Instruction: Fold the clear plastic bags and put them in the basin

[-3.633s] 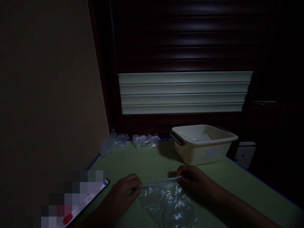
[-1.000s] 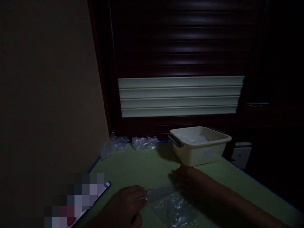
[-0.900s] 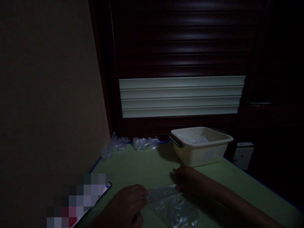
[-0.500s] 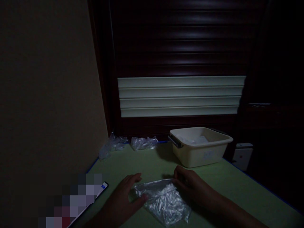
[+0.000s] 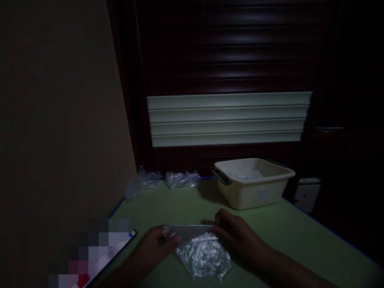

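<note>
A clear, crinkled plastic bag [image 5: 205, 256] hangs between my two hands just over the green tabletop, near its front. My left hand [image 5: 159, 244] is closed on the bag's upper left corner, with the thumb lying over the film. At the opposite corner, my right hand [image 5: 234, 230] pinches the upper edge between thumb and fingers. The edge is stretched nearly straight from one hand to the other. Below it the film is wrinkled and shiny.
A cream plastic basin [image 5: 255, 194] with dark handles stands at the back right, with pale plastic inside. Crumpled clear bags [image 5: 182, 179] lie along the back edge of the green table [image 5: 180, 204]. A phone-like device [image 5: 109, 254], partly pixelated, is at the left.
My left fingers have closed on the bag's left corner, where before they were spread apart. The bag's top edge is now pulled taut and the bag has shifted slightly left.
</note>
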The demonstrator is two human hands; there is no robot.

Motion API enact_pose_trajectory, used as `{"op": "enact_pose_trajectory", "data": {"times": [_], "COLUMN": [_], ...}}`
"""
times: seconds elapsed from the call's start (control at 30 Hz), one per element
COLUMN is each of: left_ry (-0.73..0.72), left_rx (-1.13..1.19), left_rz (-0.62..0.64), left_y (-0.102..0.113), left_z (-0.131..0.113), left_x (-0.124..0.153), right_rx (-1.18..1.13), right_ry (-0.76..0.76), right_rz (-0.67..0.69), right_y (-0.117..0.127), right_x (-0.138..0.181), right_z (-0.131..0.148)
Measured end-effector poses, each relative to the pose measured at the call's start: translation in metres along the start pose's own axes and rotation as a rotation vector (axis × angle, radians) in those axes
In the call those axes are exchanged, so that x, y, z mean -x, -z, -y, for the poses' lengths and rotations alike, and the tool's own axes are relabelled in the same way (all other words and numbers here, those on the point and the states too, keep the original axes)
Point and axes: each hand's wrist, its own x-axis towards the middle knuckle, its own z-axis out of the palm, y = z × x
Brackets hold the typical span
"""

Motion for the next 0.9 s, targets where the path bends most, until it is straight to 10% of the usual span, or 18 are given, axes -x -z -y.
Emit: {"op": "enact_pose_trajectory", "data": {"times": [0.2,0.63,0.9], "left_ry": [0.047,-0.057,-0.423], "left_rx": [-0.015,-0.038,-0.259], "left_rz": [-0.004,0.031,-0.014], "left_y": [0.003,0.000,-0.005], "left_z": [-0.009,0.005,0.008], "left_x": [0.003,0.000,0.002], "right_rx": [-0.265,-0.086,0.147], "right_ry": [-0.101,-0.083,0.021], "right_rz": [0.119,0.138,0.135], "right_y": [0.005,0.010,0.012], "right_x": [-0.001,0.001,0.002], "right_z": [-0.004,-0.005,0.006]}}
